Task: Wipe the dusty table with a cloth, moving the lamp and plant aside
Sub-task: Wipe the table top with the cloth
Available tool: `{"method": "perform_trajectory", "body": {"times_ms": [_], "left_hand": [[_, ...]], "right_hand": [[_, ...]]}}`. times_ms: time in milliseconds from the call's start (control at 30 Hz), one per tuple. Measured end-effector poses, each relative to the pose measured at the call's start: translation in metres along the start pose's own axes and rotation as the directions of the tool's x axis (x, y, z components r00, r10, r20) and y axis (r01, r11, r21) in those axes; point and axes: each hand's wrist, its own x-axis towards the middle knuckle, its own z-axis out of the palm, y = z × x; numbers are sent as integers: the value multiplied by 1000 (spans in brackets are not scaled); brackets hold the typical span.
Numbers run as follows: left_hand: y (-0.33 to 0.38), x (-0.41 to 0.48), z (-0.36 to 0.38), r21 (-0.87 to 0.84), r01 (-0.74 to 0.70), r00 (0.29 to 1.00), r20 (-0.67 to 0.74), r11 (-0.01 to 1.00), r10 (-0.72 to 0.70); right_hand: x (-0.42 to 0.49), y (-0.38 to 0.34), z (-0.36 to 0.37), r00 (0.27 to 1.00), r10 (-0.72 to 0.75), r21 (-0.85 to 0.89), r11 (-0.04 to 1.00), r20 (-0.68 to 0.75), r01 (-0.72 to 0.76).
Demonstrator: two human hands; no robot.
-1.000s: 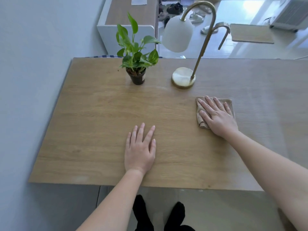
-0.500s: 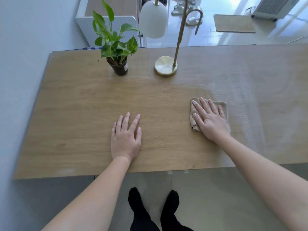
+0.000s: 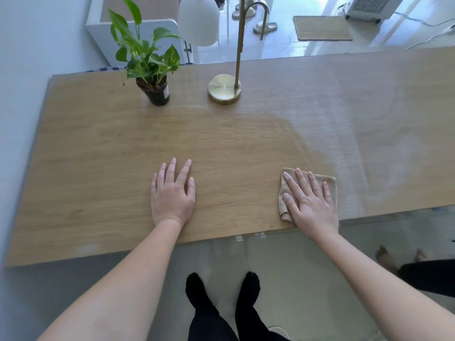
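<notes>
Cloth (image 3: 320,179), beige and folded into a small pad, lies flat on the wooden table (image 3: 98,156) close to its front edge and right of centre, pinned under the right hand (image 3: 311,205). That hand is flat, its fingers straight and slightly spread, pressing down rather than curling round the fabric; the cloth shows past the fingertips at the far side and along the thumb side, where one fold bunches up. The left hand (image 3: 172,193) rests palm down on bare wood well to the left of the cloth, fingers straight and apart, holding nothing. Toward the back of the tabletop, a potted plant (image 3: 147,57) in a dark pot stands upright, and just to its right is a brass lamp (image 3: 224,89) with a round base, thin stem and white shade. Both are well apart from either hand. Tabletop to the right of the cloth looks paler and hazy with faint streaks (image 3: 369,143), while the wood to the left shows a warmer grain. Feet in black socks (image 3: 221,303) stand on the floor below the front edge.
</notes>
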Motion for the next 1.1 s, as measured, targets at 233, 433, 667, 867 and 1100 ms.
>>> {"method": "perform_trajectory", "body": {"times_ms": [233,433,667,867,1100], "left_hand": [[2,0,-2,11,-5,1000,-14,1000,5],[3,-3,-1,-9,-1,1000,-24,1000,1],[7,-7,4,-24,58,997,-40,998,-59],[30,12,2,15,-39,999,-1,999,39],[89,71,11,-114,-9,1000,15,993,11]], "right_hand": [[-39,-79,28,999,44,68,997,-29,-42],[-51,-127,46,993,-114,101,988,-17,115],[-47,-60,25,992,-124,68,990,-18,125],[-32,28,5,996,69,84,994,-50,-65],[-4,100,-15,975,211,105,974,-74,-202]]}}
